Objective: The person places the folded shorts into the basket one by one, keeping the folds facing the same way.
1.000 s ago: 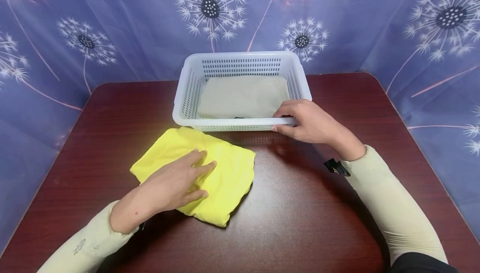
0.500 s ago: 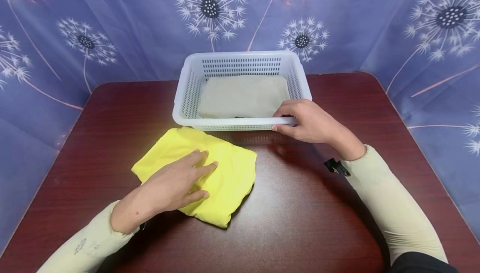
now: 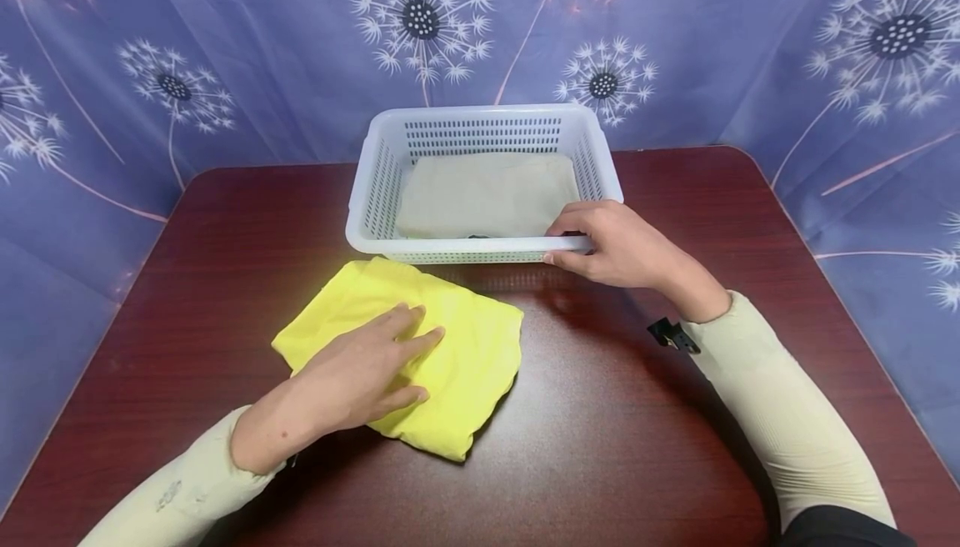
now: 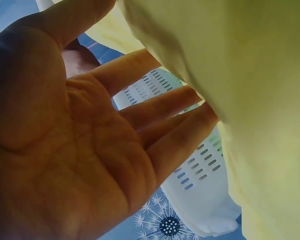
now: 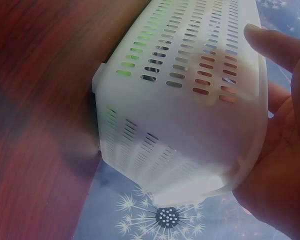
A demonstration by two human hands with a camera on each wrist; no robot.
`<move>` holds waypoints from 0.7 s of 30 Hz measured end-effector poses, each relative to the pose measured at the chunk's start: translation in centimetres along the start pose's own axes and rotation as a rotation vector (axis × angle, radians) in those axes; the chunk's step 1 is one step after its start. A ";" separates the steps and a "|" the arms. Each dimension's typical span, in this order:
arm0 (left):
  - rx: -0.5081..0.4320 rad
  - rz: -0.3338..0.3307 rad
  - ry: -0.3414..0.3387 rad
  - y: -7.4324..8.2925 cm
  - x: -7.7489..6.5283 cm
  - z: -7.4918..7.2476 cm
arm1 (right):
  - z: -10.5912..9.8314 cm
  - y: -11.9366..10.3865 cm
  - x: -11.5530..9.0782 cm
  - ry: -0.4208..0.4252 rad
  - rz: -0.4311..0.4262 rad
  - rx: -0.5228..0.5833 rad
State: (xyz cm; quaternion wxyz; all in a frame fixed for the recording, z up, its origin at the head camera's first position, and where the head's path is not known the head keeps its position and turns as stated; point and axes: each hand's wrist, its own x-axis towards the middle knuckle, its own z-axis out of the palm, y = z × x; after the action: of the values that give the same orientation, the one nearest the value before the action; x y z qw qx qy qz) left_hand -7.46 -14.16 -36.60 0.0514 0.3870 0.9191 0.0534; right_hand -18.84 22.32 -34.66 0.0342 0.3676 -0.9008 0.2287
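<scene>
A folded yellow cloth (image 3: pixel 465 355) lies on the dark red table in front of the basket. My left hand (image 3: pixel 356 372) is on top of it, fingers spread and nearly straight, the tips touching the fabric. The left wrist view shows the palm (image 4: pixel 75 145) with the fingertips against the yellow cloth (image 4: pixel 265 100). At the right end of the front rim of a white plastic basket (image 3: pixel 450 245), my right hand (image 3: pixel 622 243) grips with fingers inside and thumb outside. Inside the basket lies a folded pale grey-beige cloth (image 3: pixel 487 193). In the right wrist view the basket's slotted wall (image 5: pixel 185 110) fills the middle.
The basket stands toward the back of the wooden table (image 3: pixel 600 439), near a purple-blue curtain (image 3: pixel 285 47) with a dandelion print. Through the wall slots in the right wrist view, green and dark patches show low in the basket. A small black device (image 3: pixel 675 335) sits at the right wrist.
My left hand and the yellow cloth under it have slid slightly to the right together. The right hand keeps its grip on the rim, and the basket stays in place.
</scene>
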 end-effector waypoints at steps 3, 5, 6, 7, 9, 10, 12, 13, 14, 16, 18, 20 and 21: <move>-0.008 -0.006 0.003 0.1 0.1 0.2 | 0.0 0.0 0.0 0.000 0.001 -0.001; -0.012 -0.010 0.006 0.2 0.2 0.3 | 0.0 0.0 0.0 0.000 0.002 -0.001; -0.010 -0.008 0.010 0.2 0.2 0.4 | 0.0 0.0 0.0 -0.001 0.002 -0.001; -0.009 -0.006 0.014 0.3 0.2 0.4 | 0.0 0.0 0.0 -0.002 0.003 0.000; -0.002 0.002 0.025 0.4 0.3 0.5 | 0.0 0.0 0.0 -0.003 0.006 0.001; 0.002 0.005 0.030 0.4 0.3 0.5 | 0.0 0.0 0.0 -0.004 0.007 0.002; 0.006 0.008 0.038 0.5 0.4 0.6 | 0.0 0.0 0.0 -0.005 0.009 0.004; 0.008 0.008 0.040 0.5 0.4 0.6 | 0.0 0.0 0.0 -0.005 0.009 0.005; 0.008 0.005 0.040 0.5 0.5 0.7 | 0.0 0.0 0.0 -0.005 0.009 0.005; 0.008 0.000 0.040 0.6 0.6 0.8 | 0.0 0.0 0.0 -0.004 0.008 0.004; 0.011 -0.003 0.043 0.8 0.7 0.9 | 0.0 0.0 0.0 -0.004 0.006 0.003; 0.014 -0.004 0.050 0.9 0.8 1.1 | 0.0 0.0 0.0 -0.004 0.006 0.001; 0.017 -0.001 0.056 0.9 0.9 1.2 | 0.0 0.0 0.0 -0.004 0.005 0.001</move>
State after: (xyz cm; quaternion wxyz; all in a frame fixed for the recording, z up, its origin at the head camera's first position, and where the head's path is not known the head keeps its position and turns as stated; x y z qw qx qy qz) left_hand -7.27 -12.85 -37.67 0.0225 0.3852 0.9208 0.0565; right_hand -18.87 22.31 -34.65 0.0317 0.3657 -0.9017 0.2284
